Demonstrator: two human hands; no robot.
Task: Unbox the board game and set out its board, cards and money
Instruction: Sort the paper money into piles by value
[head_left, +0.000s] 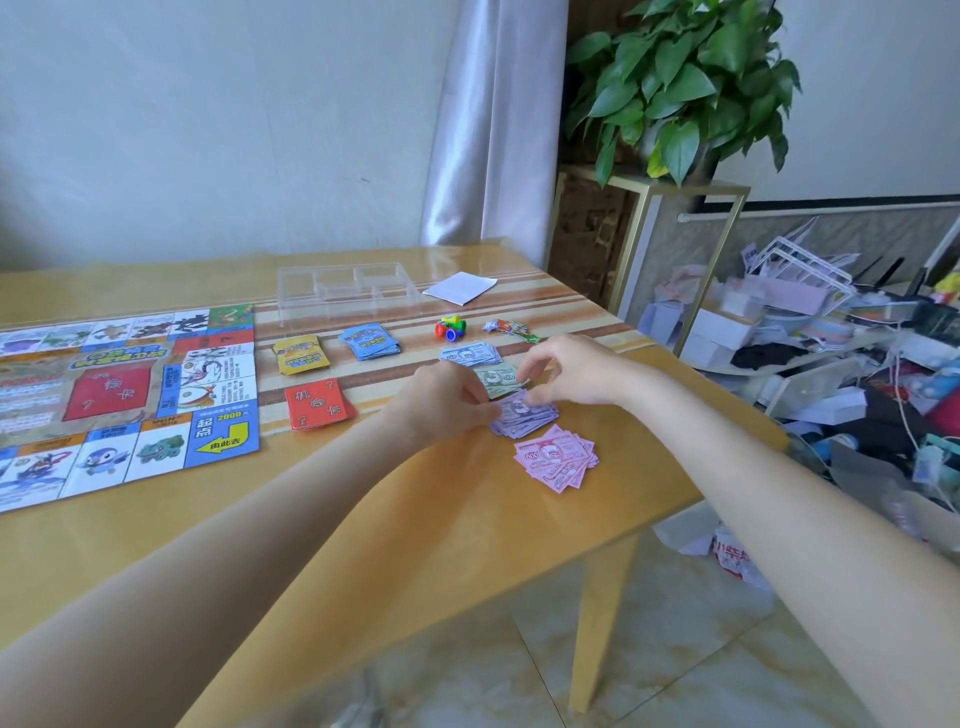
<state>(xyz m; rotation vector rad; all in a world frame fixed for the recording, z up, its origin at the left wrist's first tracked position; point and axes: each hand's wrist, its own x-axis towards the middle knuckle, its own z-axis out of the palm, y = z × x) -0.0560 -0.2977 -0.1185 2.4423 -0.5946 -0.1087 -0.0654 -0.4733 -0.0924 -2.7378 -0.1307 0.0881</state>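
White wall and a pale curtain (493, 119) stand behind a wooden table (363, 519), with a leafy plant (680, 78) on a gold-framed stand (649, 228) to the right and a heap of clutter (841, 374) beyond it. On the table's left half the board (124, 395) lies unfolded and flat, its blue start corner nearest the centre. At the far edge sits a clear tray (348, 291), with a folded white sheet (460, 287) just beside it on the right. Three card decks lie between board and money: a red deck (317, 404) just beside the board's corner, a yellow deck (301, 354) behind it, and a blue deck (370, 340) further right. Money sits in separate piles toward the right edge, running away from the viewer: pink notes (556, 458) nearest, then purple notes (524, 415), green notes (501, 376) and blue notes (470, 355). The left hand (447, 400) pinches the left edge of the purple pile with curled fingers. The right hand (566, 371) hovers over the purple and green piles, thumb and forefinger curled close at the purple notes; whether they grip a note I cannot tell. Behind the money are coloured pawns (450, 328) and a small scatter of star tokens (511, 329).
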